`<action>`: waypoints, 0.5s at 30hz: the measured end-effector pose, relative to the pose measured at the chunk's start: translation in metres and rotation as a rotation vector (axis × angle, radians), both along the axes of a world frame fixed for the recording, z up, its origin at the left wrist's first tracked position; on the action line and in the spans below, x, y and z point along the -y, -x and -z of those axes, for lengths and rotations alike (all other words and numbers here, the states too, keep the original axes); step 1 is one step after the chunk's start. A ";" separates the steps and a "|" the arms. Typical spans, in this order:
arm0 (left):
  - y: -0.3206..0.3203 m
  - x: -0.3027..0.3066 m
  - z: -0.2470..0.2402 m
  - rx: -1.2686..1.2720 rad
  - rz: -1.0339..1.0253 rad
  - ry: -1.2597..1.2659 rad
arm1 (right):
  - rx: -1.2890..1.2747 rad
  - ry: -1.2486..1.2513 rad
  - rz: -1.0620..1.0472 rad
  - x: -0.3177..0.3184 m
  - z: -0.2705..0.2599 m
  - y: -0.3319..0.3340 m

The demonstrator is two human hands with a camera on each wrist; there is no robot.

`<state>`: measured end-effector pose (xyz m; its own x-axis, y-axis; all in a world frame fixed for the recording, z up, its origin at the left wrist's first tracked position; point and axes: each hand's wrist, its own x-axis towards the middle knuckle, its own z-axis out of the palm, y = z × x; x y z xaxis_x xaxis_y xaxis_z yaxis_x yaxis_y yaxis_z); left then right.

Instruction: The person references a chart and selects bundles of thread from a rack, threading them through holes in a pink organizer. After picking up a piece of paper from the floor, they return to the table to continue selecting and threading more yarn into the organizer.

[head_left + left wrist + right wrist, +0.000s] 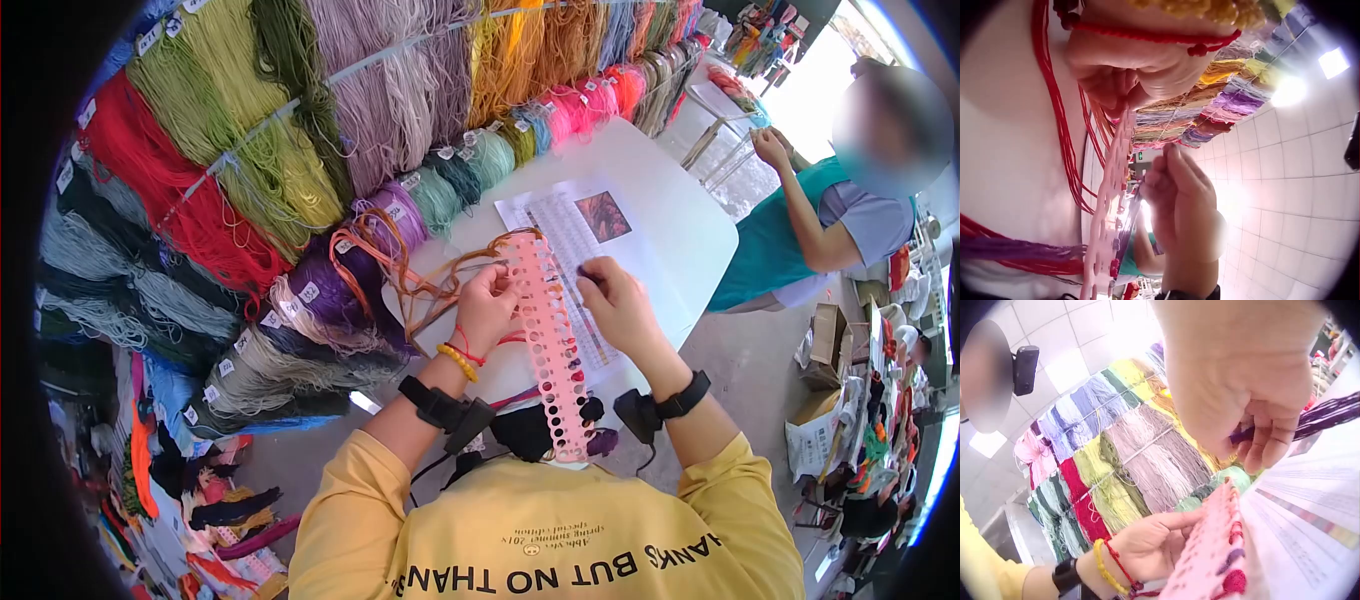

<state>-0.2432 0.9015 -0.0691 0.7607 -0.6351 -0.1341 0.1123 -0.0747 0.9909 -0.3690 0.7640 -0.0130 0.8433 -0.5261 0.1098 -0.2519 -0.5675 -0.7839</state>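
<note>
A long pink strip [541,322] with rows of holes slants over the table, threads looped along one edge. My left hand [488,308] pinches its left edge near the upper end; the left wrist view shows the fingertips of this hand [1138,75] at the strip [1105,194]. To the right of the strip and apart from it, my right hand [622,306] has curled fingers. In the right wrist view this hand [1244,387] grips a dark purple thread bundle [1330,419]. Red, purple and dark loops hang on the strip's edge [1233,556].
Printed sheets [577,222] lie on the white table [690,235] beneath the strip. Brown and orange threads [410,275] trail over its left side. Hanks of coloured thread [380,100] hang on a rack beyond. A person in a teal apron [790,240] stands at the right.
</note>
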 end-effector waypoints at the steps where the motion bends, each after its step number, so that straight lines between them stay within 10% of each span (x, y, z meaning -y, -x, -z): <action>1: 0.004 0.000 -0.004 -0.005 -0.005 0.029 | 0.039 0.002 -0.026 -0.003 -0.002 -0.007; 15: 0.009 -0.011 -0.004 -0.246 0.085 0.156 | -0.193 0.552 -0.356 -0.024 0.010 -0.037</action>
